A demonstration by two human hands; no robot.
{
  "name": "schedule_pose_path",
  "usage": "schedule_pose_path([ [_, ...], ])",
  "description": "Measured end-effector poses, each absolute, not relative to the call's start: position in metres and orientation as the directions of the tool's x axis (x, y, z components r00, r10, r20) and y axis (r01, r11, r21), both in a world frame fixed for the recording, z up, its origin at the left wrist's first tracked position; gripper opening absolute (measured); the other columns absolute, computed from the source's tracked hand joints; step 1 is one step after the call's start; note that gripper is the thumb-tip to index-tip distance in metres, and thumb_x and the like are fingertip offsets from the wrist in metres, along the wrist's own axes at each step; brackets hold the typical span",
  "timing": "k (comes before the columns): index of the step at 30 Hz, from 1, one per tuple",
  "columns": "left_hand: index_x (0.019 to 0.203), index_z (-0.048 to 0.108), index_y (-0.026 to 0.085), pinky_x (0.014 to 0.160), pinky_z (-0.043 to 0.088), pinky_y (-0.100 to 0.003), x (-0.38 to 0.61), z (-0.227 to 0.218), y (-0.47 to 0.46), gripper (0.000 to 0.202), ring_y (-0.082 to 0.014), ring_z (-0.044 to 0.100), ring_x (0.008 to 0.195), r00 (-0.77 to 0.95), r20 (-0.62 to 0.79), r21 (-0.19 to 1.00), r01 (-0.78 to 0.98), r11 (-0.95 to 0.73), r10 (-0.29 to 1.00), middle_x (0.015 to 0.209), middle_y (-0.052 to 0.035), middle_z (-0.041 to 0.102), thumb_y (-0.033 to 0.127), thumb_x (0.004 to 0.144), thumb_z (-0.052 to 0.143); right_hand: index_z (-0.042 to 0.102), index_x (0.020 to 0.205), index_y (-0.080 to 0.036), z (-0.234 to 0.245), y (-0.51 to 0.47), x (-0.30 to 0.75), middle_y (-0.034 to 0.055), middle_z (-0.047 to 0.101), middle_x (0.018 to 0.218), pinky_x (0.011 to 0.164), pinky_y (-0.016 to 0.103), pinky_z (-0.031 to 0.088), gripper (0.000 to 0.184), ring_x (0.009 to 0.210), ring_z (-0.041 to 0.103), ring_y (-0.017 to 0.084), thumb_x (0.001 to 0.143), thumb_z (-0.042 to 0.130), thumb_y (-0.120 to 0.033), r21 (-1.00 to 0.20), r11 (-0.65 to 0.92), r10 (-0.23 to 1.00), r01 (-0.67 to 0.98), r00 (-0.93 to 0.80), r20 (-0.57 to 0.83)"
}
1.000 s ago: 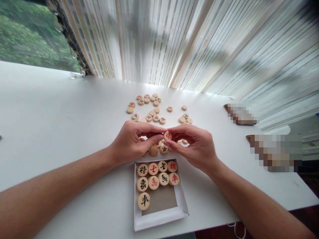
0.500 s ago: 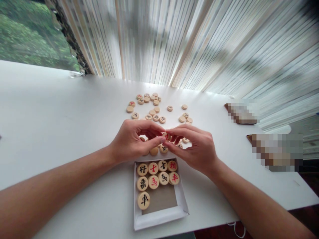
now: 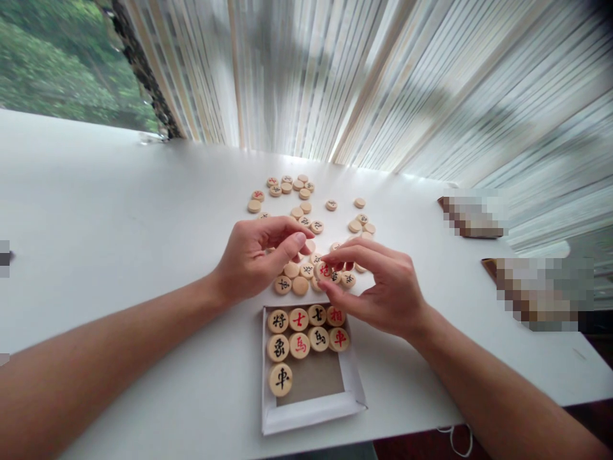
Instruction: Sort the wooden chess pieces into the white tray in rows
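My right hand (image 3: 378, 284) pinches a round wooden xiangqi piece with a red character (image 3: 324, 271) between thumb and fingers, face toward me. It hovers just beyond the far edge of a white box (image 3: 316, 416). My left hand (image 3: 263, 255) is empty and loosely curled, its fingers a little apart, left of that piece. Inside the box, pieces stand in rows, red and black characters up; a black-marked piece (image 3: 280, 380) sits alone at the left of the nearest row. Brown box floor (image 3: 316, 380) shows beside it. Loose pieces (image 3: 300, 285) lie under and behind my hands, some hidden.
More loose pieces (image 3: 304, 193), several face down, are scattered farther back on the white table (image 3: 143, 255). Two blurred-out objects with brown edges (image 3: 472, 217) stand at the right. A striped curtain (image 3: 297, 76) hangs along the table's far edge.
My left hand has let go of the red-marked piece and drawn away to the left. The piece stays in my right hand, slightly lower. The view has shifted slightly.
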State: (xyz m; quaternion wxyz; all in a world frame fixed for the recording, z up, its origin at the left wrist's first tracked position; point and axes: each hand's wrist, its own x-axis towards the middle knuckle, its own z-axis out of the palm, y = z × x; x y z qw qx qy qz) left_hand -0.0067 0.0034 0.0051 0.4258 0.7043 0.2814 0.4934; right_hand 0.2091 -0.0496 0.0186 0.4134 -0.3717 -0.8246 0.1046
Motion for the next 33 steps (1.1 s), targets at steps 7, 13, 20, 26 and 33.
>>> schedule_pose_path([
  [7,0.093,0.078,0.010,0.057,0.060,-0.017,-0.005,0.001,0.004,0.016,-0.0134,0.077,0.069,0.343,0.427,0.896,-0.041,-0.441,0.836,0.076,-0.0066,0.079,0.017,0.096,0.064,0.068,0.090,-0.016,0.031,-0.063,0.205,0.0053,0.068,0.078,0.069,0.035,0.050,0.010,0.073,0.058,0.019,0.087,0.078,-0.017,-0.477,0.763,0.644,0.436,-0.578,0.502],
  [13,0.094,0.079,0.009,0.059,0.060,-0.019,-0.004,0.001,0.004,0.017,-0.0121,0.073,0.065,0.343,0.413,0.903,-0.037,-0.428,0.843,0.074,-0.0067,0.078,0.018,0.096,0.064,0.068,0.085,-0.014,0.038,-0.078,0.198,0.0021,0.058,0.074,0.071,0.035,0.042,0.009,0.073,0.047,0.018,0.087,0.073,-0.021,-0.484,0.802,0.545,0.351,-0.762,0.350],
  [20,0.093,0.079,0.009,0.058,0.058,-0.019,-0.003,0.000,0.004,0.017,-0.0116,0.071,0.064,0.350,0.414,0.904,-0.047,-0.426,0.840,0.074,-0.0071,0.077,0.016,0.094,0.064,0.063,0.080,-0.017,0.040,-0.090,0.195,0.0012,0.060,0.081,0.079,0.036,0.036,0.015,0.079,0.048,0.018,0.091,0.073,-0.021,-0.489,0.793,0.503,0.364,-0.844,0.187],
  [26,0.093,0.079,0.010,0.057,0.058,-0.019,-0.003,0.000,0.004,0.016,-0.0115,0.071,0.063,0.354,0.413,0.905,-0.057,-0.421,0.839,0.073,-0.0062,0.077,0.016,0.092,0.065,0.065,0.082,-0.017,0.042,-0.092,0.194,0.0008,0.063,0.082,0.083,0.037,0.036,0.018,0.083,0.049,0.019,0.095,0.075,-0.024,-0.469,0.794,0.497,0.387,-0.857,0.134],
  [33,0.093,0.079,0.011,0.057,0.059,-0.019,-0.003,0.000,0.004,0.016,-0.0127,0.073,0.064,0.350,0.413,0.904,-0.044,-0.426,0.841,0.074,-0.0066,0.078,0.015,0.090,0.065,0.072,0.091,-0.017,0.041,-0.091,0.196,0.0009,0.069,0.087,0.087,0.038,0.035,0.008,0.087,0.053,0.020,0.097,0.074,-0.021,-0.471,0.806,0.459,0.360,-0.881,0.114],
])
